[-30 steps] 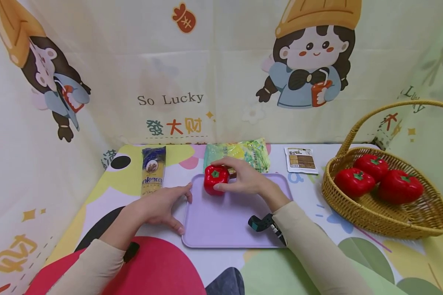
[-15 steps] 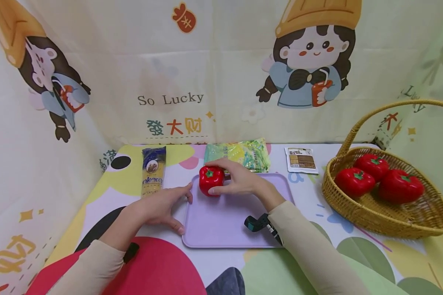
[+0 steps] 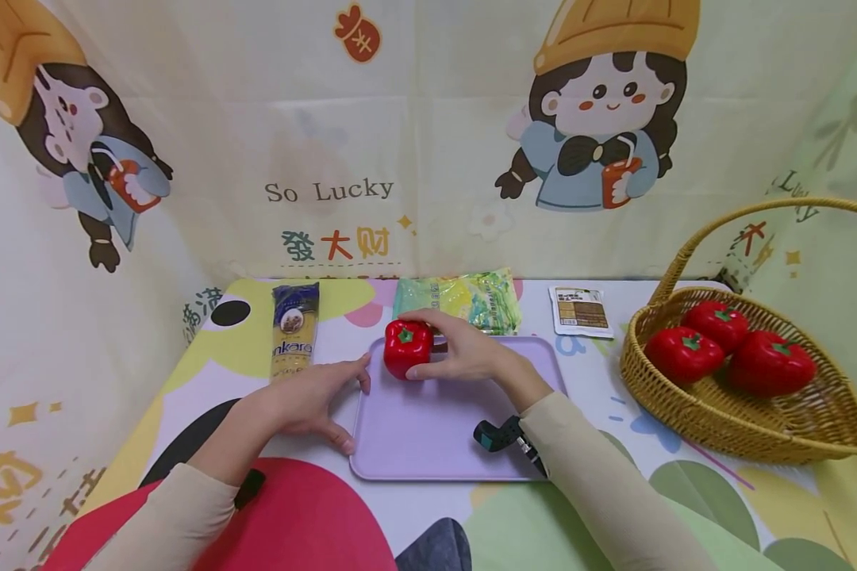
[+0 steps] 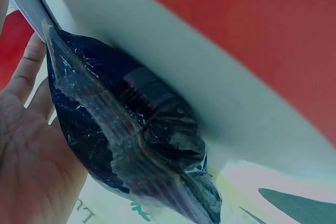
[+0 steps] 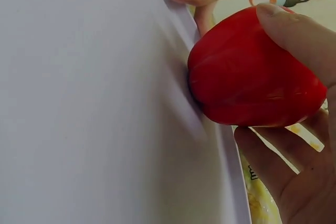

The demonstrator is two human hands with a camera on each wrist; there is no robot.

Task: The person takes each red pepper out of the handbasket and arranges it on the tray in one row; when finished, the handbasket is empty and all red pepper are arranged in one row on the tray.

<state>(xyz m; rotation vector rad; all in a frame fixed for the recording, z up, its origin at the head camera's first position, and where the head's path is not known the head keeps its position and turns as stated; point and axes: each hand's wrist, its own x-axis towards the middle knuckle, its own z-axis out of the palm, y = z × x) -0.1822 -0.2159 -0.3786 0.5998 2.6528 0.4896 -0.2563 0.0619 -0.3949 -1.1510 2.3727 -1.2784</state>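
Observation:
My right hand (image 3: 464, 349) grips a glossy red bell pepper (image 3: 405, 357) with a green stem, thumb on the near side and fingers behind. The pepper is upright at the back left corner of a lilac tray (image 3: 428, 436). In the right wrist view the pepper's (image 5: 247, 72) base appears to meet the tray surface (image 5: 94, 98) by the rim. My left hand (image 3: 307, 400), fingers and thumb spread, touches the tray's left edge. Behind that hand lies a blue and yellow pasta packet (image 3: 295, 329); the left wrist view shows its dark end (image 4: 126, 124) beside my palm (image 4: 37, 156).
A wicker basket (image 3: 764, 440) with a tall handle stands at the right, holding three red peppers (image 3: 771, 363). Behind the tray lies a green and yellow packet (image 3: 464, 300). A small white and brown sachet (image 3: 581, 311) is at the back right. A printed cloth wall (image 3: 457, 222) closes the back.
My right hand has shifted the bell pepper slightly left, toward the tray's back left corner. My left hand stays at the tray's left edge.

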